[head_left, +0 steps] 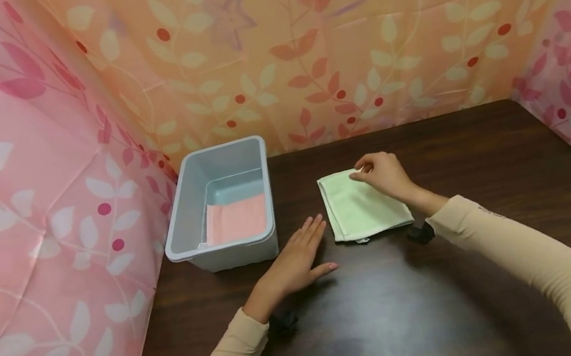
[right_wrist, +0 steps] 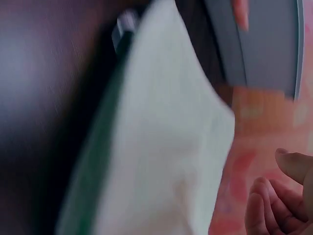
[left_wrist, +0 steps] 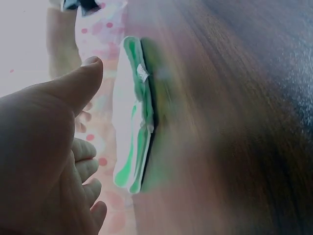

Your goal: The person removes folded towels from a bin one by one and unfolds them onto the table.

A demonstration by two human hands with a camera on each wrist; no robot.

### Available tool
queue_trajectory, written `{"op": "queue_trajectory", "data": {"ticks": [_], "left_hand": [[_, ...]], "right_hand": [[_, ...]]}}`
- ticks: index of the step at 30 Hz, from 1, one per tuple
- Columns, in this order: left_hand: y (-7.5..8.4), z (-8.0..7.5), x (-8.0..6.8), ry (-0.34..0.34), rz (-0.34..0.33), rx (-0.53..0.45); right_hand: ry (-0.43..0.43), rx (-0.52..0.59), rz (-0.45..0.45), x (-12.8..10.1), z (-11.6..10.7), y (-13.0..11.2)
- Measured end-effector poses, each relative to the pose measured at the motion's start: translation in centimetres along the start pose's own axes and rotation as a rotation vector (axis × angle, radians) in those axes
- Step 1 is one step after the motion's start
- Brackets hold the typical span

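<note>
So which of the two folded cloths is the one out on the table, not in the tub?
The pale green cloth: it lies on the dark table under the right hand. The pink cloth lies inside the grey tub.

A dark wooden table (head_left: 488, 169) stands enclosed by hanging cloth. Pink leaf-patterned fabric (head_left: 14, 217) covers the left and right sides; orange leaf-patterned fabric (head_left: 322, 27) hangs along the far edge. Soft light reflects off the tabletop.

You've got a grey plastic bin (head_left: 222, 207) at the table's (head_left: 453, 301) left edge w/ a folded pink cloth (head_left: 237, 219) flat inside. Floral curtains (head_left: 296, 37) around: pink on both sides, orange at back.
</note>
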State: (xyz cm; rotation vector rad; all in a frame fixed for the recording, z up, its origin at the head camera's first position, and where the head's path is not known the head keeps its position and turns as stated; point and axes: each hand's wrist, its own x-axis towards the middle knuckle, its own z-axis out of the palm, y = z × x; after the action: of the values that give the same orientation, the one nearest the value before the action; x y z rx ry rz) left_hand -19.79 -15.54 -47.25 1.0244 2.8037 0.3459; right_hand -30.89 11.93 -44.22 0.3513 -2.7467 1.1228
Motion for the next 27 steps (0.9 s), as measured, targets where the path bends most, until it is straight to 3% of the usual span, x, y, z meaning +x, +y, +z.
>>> {"op": "queue_trajectory", "data": {"ticks": [4,9,16,27], "left_hand": [[0.1,-0.2,-0.3,0.000,-0.006,-0.015],[0.2,-0.1,-0.6,0.003,-0.012,-0.020],[0.3,0.1,-0.8,0.032,0.018,-0.002],[0.4,0.1,-0.9,0.036,0.020,0.004]], "right_hand": [[-0.086,0.056,-0.025,-2.5,2.3,-2.1],[-0.156,0.059,-0.041,-4.6,5.0,-2.7],[-0.145,-0.018,-0.049,-6.2,7.0,-2.4],[-0.131,-0.138,-0.052,-7.4,8.3,-3.1]]}}
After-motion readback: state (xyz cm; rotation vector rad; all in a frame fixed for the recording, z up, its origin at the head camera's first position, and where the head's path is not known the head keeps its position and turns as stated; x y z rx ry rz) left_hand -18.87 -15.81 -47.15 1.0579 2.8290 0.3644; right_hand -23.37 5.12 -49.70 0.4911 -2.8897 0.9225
